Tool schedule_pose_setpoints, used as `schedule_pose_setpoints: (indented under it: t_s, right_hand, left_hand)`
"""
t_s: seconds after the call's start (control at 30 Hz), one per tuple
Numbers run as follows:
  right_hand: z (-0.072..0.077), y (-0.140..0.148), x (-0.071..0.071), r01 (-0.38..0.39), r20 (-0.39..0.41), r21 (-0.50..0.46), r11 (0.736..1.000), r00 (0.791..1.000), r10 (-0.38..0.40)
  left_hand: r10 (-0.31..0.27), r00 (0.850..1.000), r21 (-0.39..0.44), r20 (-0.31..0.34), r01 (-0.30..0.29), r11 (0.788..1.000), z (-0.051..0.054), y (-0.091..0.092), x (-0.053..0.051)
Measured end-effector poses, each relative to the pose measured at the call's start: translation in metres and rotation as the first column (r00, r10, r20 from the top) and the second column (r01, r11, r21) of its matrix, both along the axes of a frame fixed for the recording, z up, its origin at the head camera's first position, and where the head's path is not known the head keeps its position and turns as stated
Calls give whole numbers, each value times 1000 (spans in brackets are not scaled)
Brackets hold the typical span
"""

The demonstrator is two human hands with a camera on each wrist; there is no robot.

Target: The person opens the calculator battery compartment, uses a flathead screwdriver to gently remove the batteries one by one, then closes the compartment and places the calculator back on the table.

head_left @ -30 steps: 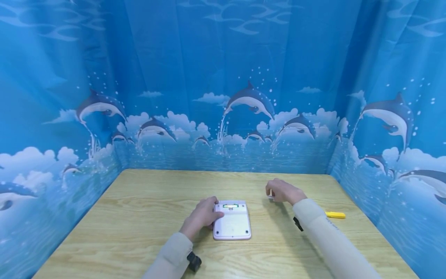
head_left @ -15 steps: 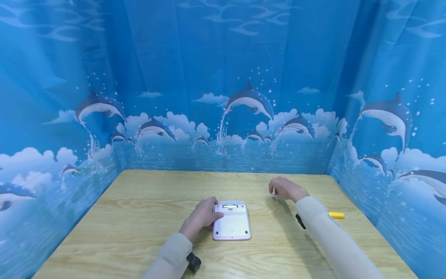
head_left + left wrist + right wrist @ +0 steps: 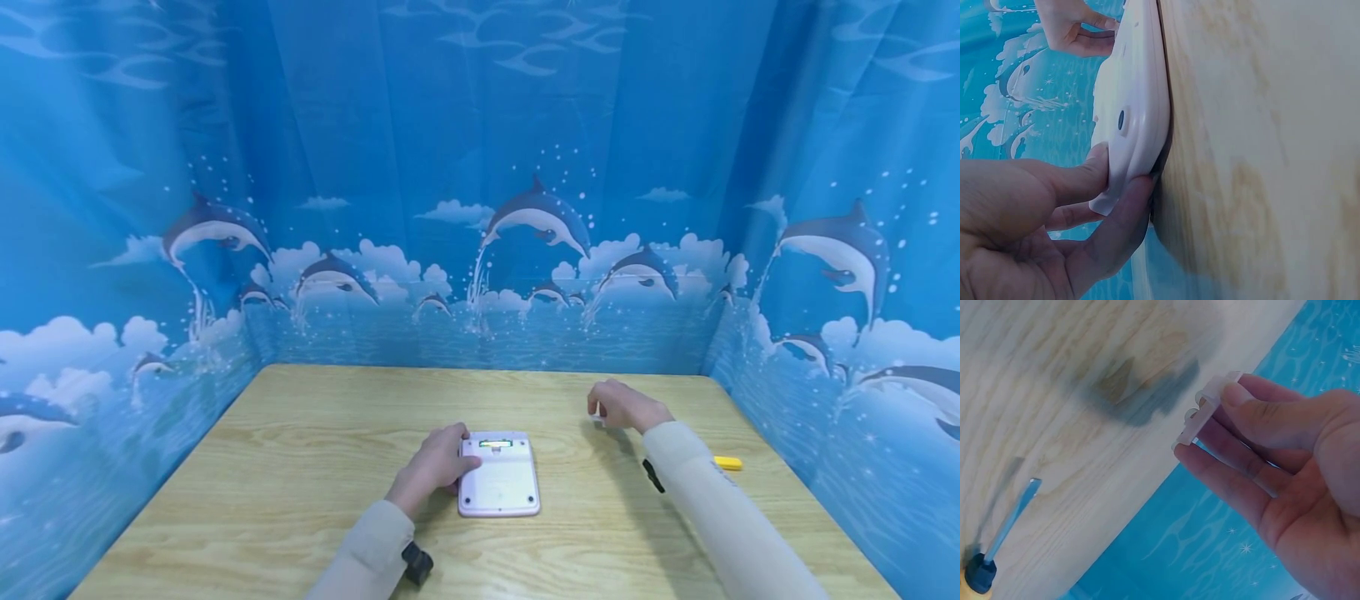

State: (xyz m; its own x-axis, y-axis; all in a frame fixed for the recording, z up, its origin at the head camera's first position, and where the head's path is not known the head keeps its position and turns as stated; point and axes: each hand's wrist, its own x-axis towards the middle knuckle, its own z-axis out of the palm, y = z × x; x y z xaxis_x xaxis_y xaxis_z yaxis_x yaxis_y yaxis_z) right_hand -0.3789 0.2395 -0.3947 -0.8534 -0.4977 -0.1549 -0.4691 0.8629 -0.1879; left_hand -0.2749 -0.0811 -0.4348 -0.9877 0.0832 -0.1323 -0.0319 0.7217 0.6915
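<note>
Apparently, a flat white plastic device is held steady by the left hand; to its right, a whitish plastic strip is pinched by the right hand, careful placement probably being required.

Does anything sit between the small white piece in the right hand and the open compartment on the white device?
Nothing visible does: only tabletop lies between the small white piece and the white device. The left hand grips the device's left side without covering the compartment, and the screwdriver lies off by the right sleeve.
</note>
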Motion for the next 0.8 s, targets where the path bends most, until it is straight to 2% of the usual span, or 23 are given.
schedule_pose_setpoints:
  t_s: [0.47,0.8]
  right_hand:
    - [-3,6,-4,16,9,-18,1000,1000,-16]
    - [-8,11,-4,14,-5,-2,1000,1000,-14]
  left_hand:
    - [4,1000,0,6,-4,1000,-3,0,-4]
    - [2,1000,0,2,-2,1000,-3,0,-3]
